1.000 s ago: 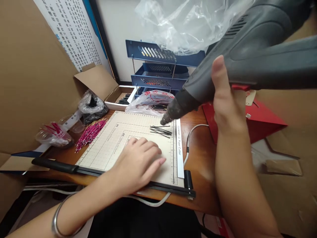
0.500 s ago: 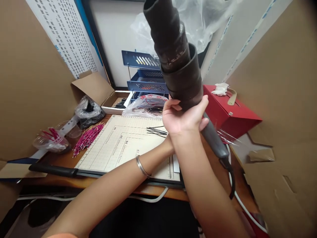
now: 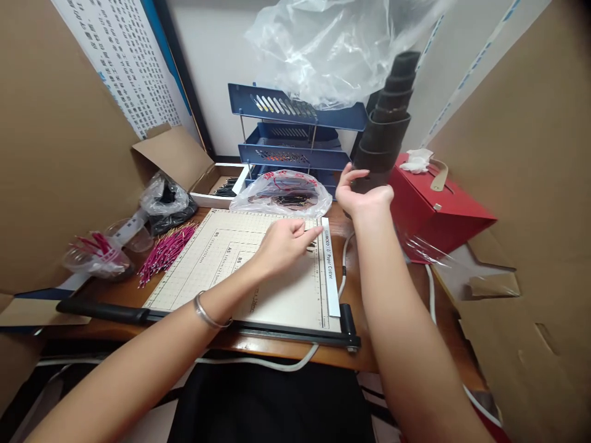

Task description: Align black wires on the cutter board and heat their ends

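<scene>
My left hand (image 3: 286, 243) is over the board of a paper cutter (image 3: 277, 295), its fingers drawn together. Short black wires (image 3: 312, 246) show their ends beside the fingertips; the rest lies hidden under the hand, so whether they are held I cannot make out. Farther right and raised, my right hand (image 3: 364, 194) has its palm up and fingers curled round the base of a hair dryer (image 3: 381, 141) with a stepped black nozzle pointing up. The dryer's handle is out of sight behind the hand and forearm.
Behind the board are a plastic bag of black wires (image 3: 281, 194), blue trays (image 3: 295, 154) and an open box (image 3: 215, 187). Magenta sticks (image 3: 168, 252) and a cup (image 3: 99, 258) lie left; a red box (image 3: 443, 206) is right. The cutter's handle (image 3: 101, 311) runs along the front.
My right hand and the hair dryer have moved away, to the right. My left hand, earlier hidden behind the right wrist, is now over the wires on the board.
</scene>
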`<state>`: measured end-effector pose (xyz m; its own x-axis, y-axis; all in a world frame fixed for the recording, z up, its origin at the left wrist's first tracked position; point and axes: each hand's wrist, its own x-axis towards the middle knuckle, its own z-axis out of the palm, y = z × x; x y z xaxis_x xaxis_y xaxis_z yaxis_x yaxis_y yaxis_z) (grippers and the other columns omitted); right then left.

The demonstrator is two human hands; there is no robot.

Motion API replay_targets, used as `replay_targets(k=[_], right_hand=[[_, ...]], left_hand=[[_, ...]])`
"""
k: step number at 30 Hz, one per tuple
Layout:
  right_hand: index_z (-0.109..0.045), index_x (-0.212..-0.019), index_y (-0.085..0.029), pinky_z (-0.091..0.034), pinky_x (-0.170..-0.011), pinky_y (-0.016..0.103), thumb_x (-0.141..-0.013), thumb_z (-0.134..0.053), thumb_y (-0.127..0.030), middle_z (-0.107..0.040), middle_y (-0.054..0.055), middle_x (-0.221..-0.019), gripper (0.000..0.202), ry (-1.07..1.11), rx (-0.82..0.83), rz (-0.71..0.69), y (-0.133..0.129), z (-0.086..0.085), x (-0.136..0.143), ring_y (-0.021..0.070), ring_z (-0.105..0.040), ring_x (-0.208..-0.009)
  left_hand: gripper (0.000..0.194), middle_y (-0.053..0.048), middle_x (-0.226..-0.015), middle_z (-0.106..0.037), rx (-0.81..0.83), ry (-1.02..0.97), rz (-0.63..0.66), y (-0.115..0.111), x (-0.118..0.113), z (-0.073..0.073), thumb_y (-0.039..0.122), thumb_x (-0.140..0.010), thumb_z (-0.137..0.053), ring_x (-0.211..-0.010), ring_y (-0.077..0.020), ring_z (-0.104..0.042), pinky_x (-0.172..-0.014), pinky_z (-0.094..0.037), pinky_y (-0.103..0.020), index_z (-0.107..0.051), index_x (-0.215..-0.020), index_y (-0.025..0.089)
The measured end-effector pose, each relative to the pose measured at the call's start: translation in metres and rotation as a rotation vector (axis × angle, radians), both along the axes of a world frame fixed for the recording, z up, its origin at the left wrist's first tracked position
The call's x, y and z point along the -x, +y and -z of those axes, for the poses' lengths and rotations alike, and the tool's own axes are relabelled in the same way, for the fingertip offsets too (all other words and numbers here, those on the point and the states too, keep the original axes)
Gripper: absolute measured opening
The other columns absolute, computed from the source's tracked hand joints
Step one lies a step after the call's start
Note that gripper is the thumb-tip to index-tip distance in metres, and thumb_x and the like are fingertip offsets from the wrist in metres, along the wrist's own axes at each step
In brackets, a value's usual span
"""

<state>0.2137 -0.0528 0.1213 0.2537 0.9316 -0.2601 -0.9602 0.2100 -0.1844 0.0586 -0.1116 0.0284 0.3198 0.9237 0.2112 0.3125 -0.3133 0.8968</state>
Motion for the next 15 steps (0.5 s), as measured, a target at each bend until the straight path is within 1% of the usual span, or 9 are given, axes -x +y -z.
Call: replay_targets(k=[2,3,5,7,8,9,11,13,15], right_hand=[[-0.056,-0.097,-0.02,-0.044,-0.037,0.008,-0.119,-0.017,-0.049,-0.057,0.004,-0.087,0.053,0.117,0.105,0.013,0.008,0.001,-0.011,0.011,-0.06,-0.066],[-0.057,-0.097,-0.02,-0.043,-0.036,0.007,-0.119,-0.018,-0.049,-0.058,0.004,-0.087,0.053,0.152,0.133,0.018,0.012,0.003,-0.016,0.0108,-0.06,-0.066],[-0.059,-0.099,-0.019,-0.042,-0.036,0.007,-0.119,-0.02,-0.05,-0.06,0.003,-0.086,0.053,0.175,0.138,0.021,0.022,0.011,-0.024,0.0104,-0.061,-0.065],[-0.06,-0.1,-0.018,-0.039,-0.036,0.007,-0.117,-0.022,-0.056,-0.062,0.003,-0.084,0.057,0.189,0.149,0.017,0.034,0.02,-0.029,0.0097,-0.062,-0.063],[-0.061,-0.099,-0.018,-0.038,-0.035,0.007,-0.116,-0.022,-0.06,-0.063,0.003,-0.083,0.06,0.193,0.166,0.012,0.04,0.025,-0.03,0.0094,-0.061,-0.061],[-0.062,-0.099,-0.018,-0.036,-0.034,0.007,-0.115,-0.021,-0.063,-0.063,0.003,-0.082,0.063,0.192,0.188,0.004,0.046,0.029,-0.032,0.0095,-0.061,-0.06],[-0.062,-0.096,-0.018,-0.034,-0.033,0.008,-0.115,-0.017,-0.066,-0.065,0.003,-0.079,0.068,0.169,0.221,-0.021,0.053,0.035,-0.033,0.0099,-0.061,-0.057],[-0.061,-0.095,-0.018,-0.033,-0.033,0.008,-0.116,-0.012,-0.064,-0.065,0.003,-0.076,0.07,0.124,0.234,-0.039,0.055,0.038,-0.032,0.0098,-0.061,-0.055],[-0.059,-0.095,-0.019,-0.032,-0.033,0.007,-0.116,-0.01,-0.06,-0.064,0.002,-0.073,0.067,0.086,0.244,-0.03,0.053,0.039,-0.031,0.0093,-0.06,-0.053]], left_hand=[[0.066,0.005,-0.053,-0.035,-0.053,0.142,-0.052,-0.023,0.01,-0.008,0.056,-0.108,-0.062,-0.054,-0.0115,-0.032,-0.061,-0.028,-0.033,-0.03,-0.059,0.023],[0.066,0.005,-0.051,-0.038,-0.094,0.204,-0.01,-0.037,0.008,-0.013,0.058,-0.109,-0.057,-0.053,-0.0118,-0.034,-0.062,-0.029,-0.033,-0.035,-0.058,0.023],[0.067,0.003,-0.05,-0.048,-0.166,0.334,0.204,-0.062,-0.006,-0.023,0.062,-0.109,-0.057,-0.054,-0.0124,-0.044,-0.069,-0.035,-0.033,-0.046,-0.057,0.021],[0.066,0.0,-0.057,-0.062,-0.24,0.455,0.391,-0.079,-0.027,-0.028,0.063,-0.11,-0.056,-0.06,-0.0147,-0.056,-0.077,-0.038,-0.035,-0.057,-0.061,0.019],[0.066,-0.002,-0.062,-0.068,-0.267,0.495,0.44,-0.083,-0.036,-0.027,0.064,-0.111,-0.056,-0.065,-0.0166,-0.062,-0.08,-0.038,-0.036,-0.062,-0.063,0.018],[0.068,-0.004,-0.066,-0.072,-0.299,0.523,0.456,-0.085,-0.044,-0.025,0.066,-0.111,-0.055,-0.068,-0.0186,-0.066,-0.081,-0.039,-0.037,-0.065,-0.065,0.018],[0.069,-0.006,-0.071,-0.076,-0.35,0.563,0.447,-0.082,-0.055,-0.019,0.066,-0.113,-0.053,-0.073,-0.0219,-0.071,-0.082,-0.039,-0.039,-0.07,-0.068,0.017],[0.068,-0.008,-0.077,-0.08,-0.384,0.603,0.446,-0.078,-0.059,-0.014,0.063,-0.115,-0.052,-0.077,-0.0239,-0.074,-0.084,-0.041,-0.041,-0.075,-0.072,0.016],[0.066,-0.009,-0.08,-0.081,-0.389,0.647,0.458,-0.075,-0.059,-0.014,0.06,-0.116,-0.052,-0.078,-0.0246,-0.075,-0.086,-0.042,-0.042,-0.078,-0.075,0.015]])
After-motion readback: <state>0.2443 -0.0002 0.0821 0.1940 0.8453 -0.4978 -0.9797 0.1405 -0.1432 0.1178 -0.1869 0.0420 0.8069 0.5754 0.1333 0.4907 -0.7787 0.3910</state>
